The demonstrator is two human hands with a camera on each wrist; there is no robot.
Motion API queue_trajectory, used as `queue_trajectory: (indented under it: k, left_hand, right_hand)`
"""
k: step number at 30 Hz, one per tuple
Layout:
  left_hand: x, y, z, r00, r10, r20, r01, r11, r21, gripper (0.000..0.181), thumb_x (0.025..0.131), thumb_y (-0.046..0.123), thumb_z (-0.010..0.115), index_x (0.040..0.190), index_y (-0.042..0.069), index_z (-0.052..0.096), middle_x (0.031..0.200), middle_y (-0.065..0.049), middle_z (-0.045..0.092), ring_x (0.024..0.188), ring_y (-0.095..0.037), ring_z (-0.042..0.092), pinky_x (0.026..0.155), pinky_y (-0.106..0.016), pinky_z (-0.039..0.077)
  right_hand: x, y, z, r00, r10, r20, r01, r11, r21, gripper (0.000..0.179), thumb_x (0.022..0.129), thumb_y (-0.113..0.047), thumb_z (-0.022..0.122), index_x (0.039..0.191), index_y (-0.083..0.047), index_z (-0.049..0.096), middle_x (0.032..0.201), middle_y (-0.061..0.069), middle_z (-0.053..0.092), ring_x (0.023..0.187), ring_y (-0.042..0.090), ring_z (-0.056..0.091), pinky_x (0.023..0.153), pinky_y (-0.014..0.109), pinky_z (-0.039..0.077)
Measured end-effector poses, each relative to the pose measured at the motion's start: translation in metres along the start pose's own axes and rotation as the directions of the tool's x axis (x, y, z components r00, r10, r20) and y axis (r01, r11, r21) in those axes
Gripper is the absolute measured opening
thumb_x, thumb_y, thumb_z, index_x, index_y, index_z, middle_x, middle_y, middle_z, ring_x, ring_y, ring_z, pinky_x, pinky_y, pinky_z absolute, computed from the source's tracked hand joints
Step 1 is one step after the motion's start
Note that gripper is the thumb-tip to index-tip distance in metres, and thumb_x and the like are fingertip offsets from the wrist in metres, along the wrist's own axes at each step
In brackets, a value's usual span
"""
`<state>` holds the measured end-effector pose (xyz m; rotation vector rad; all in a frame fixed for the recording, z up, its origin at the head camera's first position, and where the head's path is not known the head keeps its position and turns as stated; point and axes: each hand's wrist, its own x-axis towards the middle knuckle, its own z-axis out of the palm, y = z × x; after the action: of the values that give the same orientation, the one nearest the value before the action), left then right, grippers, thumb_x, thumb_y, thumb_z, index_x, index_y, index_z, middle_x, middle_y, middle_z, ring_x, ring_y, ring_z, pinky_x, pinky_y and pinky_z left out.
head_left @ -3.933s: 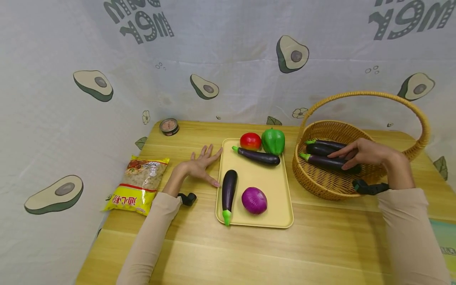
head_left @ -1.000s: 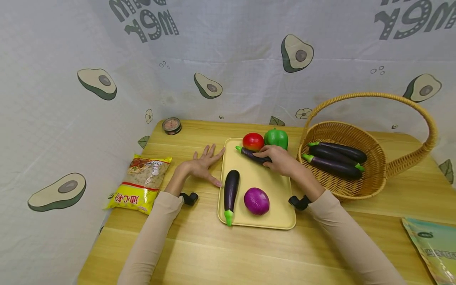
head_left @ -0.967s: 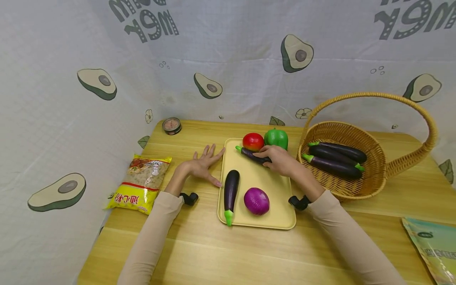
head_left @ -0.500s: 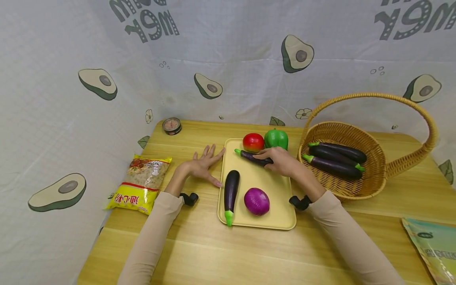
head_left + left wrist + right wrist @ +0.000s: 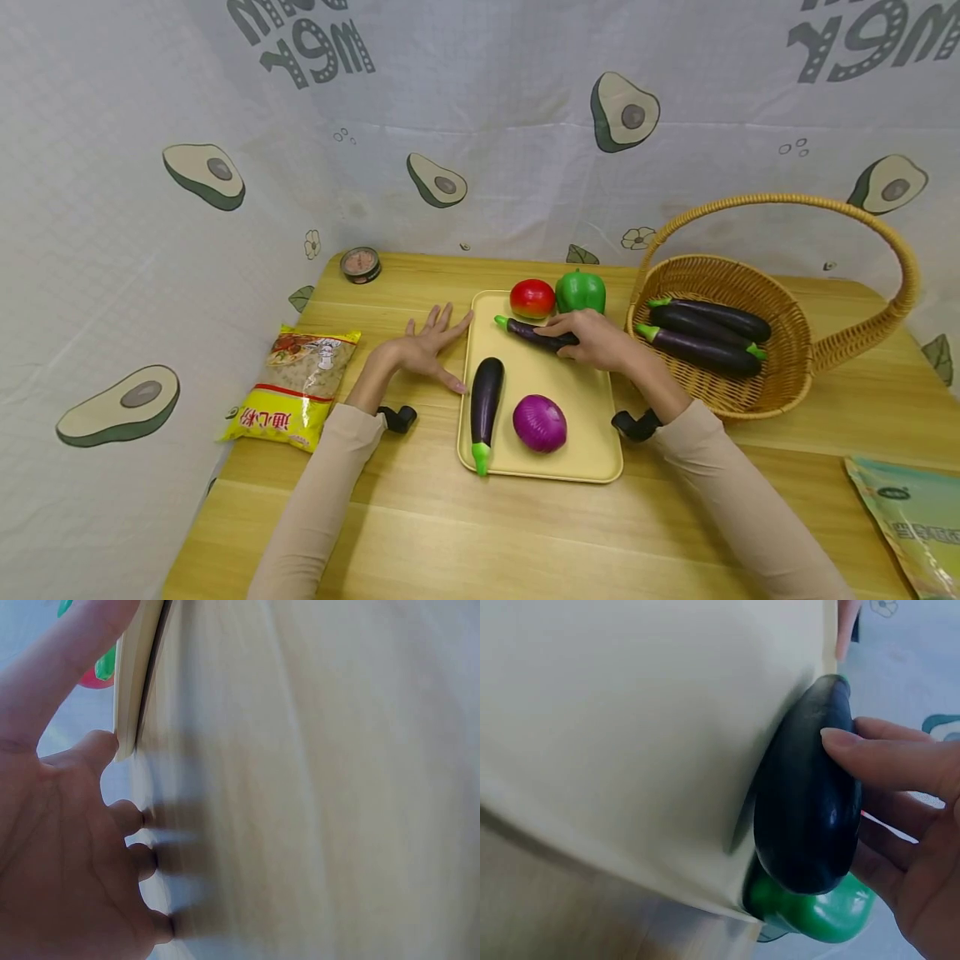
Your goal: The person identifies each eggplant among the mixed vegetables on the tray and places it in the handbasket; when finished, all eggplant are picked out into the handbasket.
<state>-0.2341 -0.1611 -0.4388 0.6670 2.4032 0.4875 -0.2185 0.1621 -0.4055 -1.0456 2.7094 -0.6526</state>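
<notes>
In the head view, my right hand [image 5: 588,340] grips an eggplant [image 5: 521,329] near the far end of the yellow tray [image 5: 573,462]. The right wrist view shows the thumb on one side of this dark eggplant [image 5: 806,802] and the fingers on the other. My left hand [image 5: 420,350] has its fingers spread at the tray's left edge, thumb and forefinger at the rim; in the left wrist view, other fingertips [image 5: 161,928] rest on the wood. On the tray lie a second eggplant [image 5: 487,400], a purple onion [image 5: 539,423], a red fruit or vegetable [image 5: 532,298] and a green bell pepper [image 5: 581,292].
Right of the tray stands a wicker basket [image 5: 797,375] with a tall handle, holding three eggplants [image 5: 701,352]. A yellow pasta bag [image 5: 296,387] lies at left, with a small round tin [image 5: 361,264] behind it. A greenish packet [image 5: 911,517] lies at front right.
My right hand has moved from the eggplants in the basket to the one on the tray. Over the last second that eggplant has shifted slightly toward me. The left hand keeps its place.
</notes>
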Motion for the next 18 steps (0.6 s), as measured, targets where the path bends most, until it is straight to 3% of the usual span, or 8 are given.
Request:
queue_trajectory:
  k: [4,11,18]
  left_hand:
    - [-0.001,0.0,0.0,1.0,-0.002,0.002,0.002,1.0,-0.001,0.128,0.084,0.053,0.083,0.166,0.031,-0.013,0.169,-0.014,-0.032,0.156,-0.032,-0.034,0.122,-0.067,-0.019]
    - [-0.001,0.0,0.0,1.0,0.005,-0.004,-0.005,1.0,0.0,0.129,0.084,0.052,0.083,0.166,0.03,-0.013,0.169,-0.014,-0.032,0.156,-0.032,-0.035,0.122,-0.068,-0.019]
    - [-0.001,-0.001,0.0,1.0,0.006,-0.005,-0.006,1.0,-0.007,0.129,0.083,0.052,0.084,0.166,0.03,-0.013,0.169,-0.013,-0.032,0.156,-0.032,-0.035,0.122,-0.067,-0.02]
  right_hand:
    - [-0.002,0.001,-0.002,1.0,-0.004,0.004,0.004,0.998,0.055,0.045,0.088,0.007,0.075,0.132,0.0,0.07,0.131,0.027,0.069,0.124,0.044,0.064,0.093,0.05,0.058]
    - [-0.006,0.002,-0.006,0.999,0.02,0.026,-0.023,0.992,0.124,0.046,0.09,0.005,0.074,0.135,-0.002,0.068,0.135,0.026,0.067,0.125,0.042,0.064,0.086,0.044,0.055]
    - [-0.008,-0.001,-0.013,0.999,-0.025,0.025,0.021,0.987,0.157,0.045,0.092,0.002,0.073,0.137,-0.001,0.067,0.137,0.022,0.067,0.13,0.042,0.062,0.102,0.055,0.054]
